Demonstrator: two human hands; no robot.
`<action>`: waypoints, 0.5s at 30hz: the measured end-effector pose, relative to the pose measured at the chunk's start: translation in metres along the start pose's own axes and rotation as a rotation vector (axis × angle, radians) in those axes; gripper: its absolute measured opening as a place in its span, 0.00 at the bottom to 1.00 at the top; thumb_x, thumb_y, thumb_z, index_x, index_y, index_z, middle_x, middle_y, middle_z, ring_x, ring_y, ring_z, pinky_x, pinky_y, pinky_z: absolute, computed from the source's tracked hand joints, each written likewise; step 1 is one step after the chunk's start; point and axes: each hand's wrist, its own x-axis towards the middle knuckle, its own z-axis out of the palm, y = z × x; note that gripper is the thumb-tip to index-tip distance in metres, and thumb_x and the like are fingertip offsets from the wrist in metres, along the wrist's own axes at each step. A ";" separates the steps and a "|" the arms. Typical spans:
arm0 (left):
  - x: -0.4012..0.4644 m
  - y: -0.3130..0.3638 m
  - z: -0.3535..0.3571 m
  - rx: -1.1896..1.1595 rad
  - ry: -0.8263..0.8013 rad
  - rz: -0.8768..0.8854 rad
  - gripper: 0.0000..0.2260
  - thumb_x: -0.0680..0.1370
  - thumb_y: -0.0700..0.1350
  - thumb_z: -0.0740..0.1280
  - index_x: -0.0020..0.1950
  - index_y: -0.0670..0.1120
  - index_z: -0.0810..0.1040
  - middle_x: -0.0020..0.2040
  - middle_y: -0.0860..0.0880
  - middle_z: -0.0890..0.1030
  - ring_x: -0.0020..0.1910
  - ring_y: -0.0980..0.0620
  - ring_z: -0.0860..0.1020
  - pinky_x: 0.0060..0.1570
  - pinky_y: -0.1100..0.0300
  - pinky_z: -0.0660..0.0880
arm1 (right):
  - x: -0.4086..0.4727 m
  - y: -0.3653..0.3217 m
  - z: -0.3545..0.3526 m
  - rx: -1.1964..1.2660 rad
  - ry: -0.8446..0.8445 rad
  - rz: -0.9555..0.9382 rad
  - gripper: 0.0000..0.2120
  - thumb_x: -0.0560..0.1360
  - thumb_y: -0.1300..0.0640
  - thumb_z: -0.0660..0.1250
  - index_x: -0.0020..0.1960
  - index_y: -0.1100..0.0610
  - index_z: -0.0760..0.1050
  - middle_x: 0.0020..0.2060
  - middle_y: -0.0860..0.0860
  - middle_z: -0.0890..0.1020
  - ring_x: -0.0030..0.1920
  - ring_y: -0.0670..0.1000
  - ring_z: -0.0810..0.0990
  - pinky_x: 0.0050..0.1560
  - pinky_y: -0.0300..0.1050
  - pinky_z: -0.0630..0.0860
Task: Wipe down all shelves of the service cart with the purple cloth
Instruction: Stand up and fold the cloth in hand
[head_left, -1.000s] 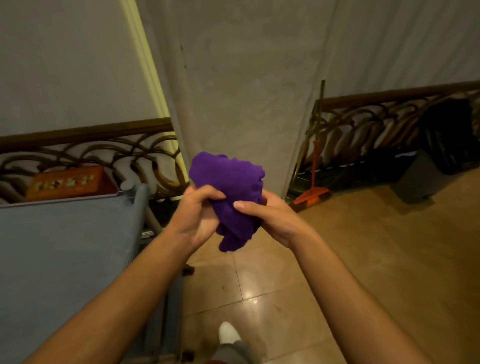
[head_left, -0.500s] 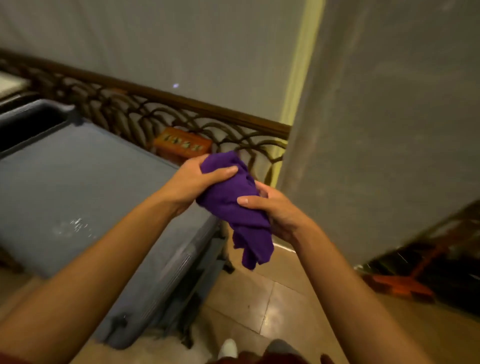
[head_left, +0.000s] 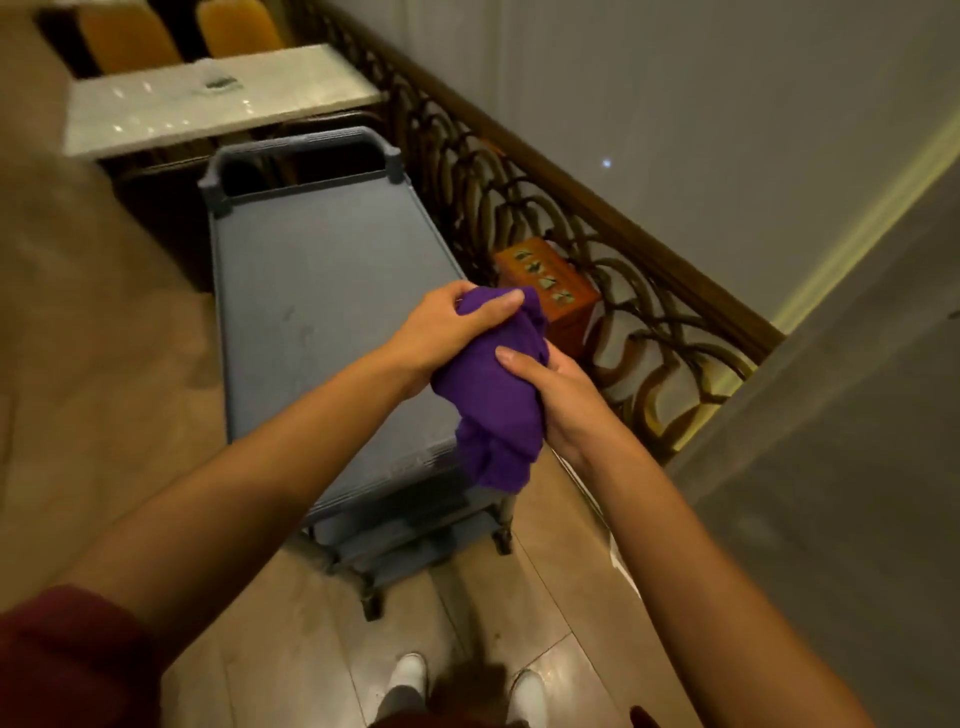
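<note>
Both hands have a grip on the cloth (head_left: 493, 395), bunched into a purple wad held in the air over the near right corner of the cart (head_left: 322, 291). Left hand (head_left: 447, 327) is closed over the top of the wad, thumb laid across it, and right hand (head_left: 556, 395) is wrapped around the side from the right with the thumb pressed into the fabric. A loose tail of cloth hangs down past the cart's near edge, not touching the shelf as far as I can tell. Cart is grey, top shelf bare, with a raised handle at the far end and at least one lower shelf peeking out under the near edge. Its right long side runs just beside a dark scrollwork railing (head_left: 597, 249), so pretty tight on that side, and an orange box (head_left: 550, 291) sits against the railing right by the cloth. Left of the cart is open tan floor (head_left: 104, 364), plenty of room there. Far end of the cart nearly butts up to a white table (head_left: 208, 98) with yellow chairs (head_left: 171, 26) behind it. White shoes (head_left: 410, 675) show on the floor at the near end, a bit back from the cart's legs.
</note>
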 end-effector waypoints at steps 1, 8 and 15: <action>0.000 -0.002 0.001 -0.121 0.034 -0.038 0.29 0.63 0.66 0.76 0.54 0.48 0.81 0.47 0.52 0.87 0.48 0.55 0.85 0.46 0.60 0.81 | 0.002 -0.003 -0.002 0.025 0.001 0.003 0.17 0.75 0.57 0.75 0.63 0.52 0.79 0.56 0.55 0.87 0.55 0.54 0.86 0.49 0.44 0.83; -0.035 -0.055 -0.015 -0.419 0.011 -0.324 0.35 0.67 0.68 0.74 0.67 0.48 0.79 0.61 0.47 0.84 0.59 0.47 0.83 0.47 0.51 0.82 | 0.022 0.019 0.005 0.156 -0.032 0.086 0.18 0.76 0.66 0.71 0.64 0.52 0.77 0.57 0.55 0.86 0.54 0.54 0.87 0.51 0.48 0.84; -0.069 -0.101 -0.037 -0.250 0.246 -0.383 0.20 0.75 0.49 0.75 0.64 0.45 0.78 0.51 0.49 0.87 0.51 0.48 0.85 0.46 0.50 0.84 | 0.038 0.070 0.024 -0.338 0.037 0.238 0.23 0.71 0.52 0.78 0.64 0.52 0.78 0.57 0.52 0.85 0.55 0.54 0.84 0.54 0.50 0.82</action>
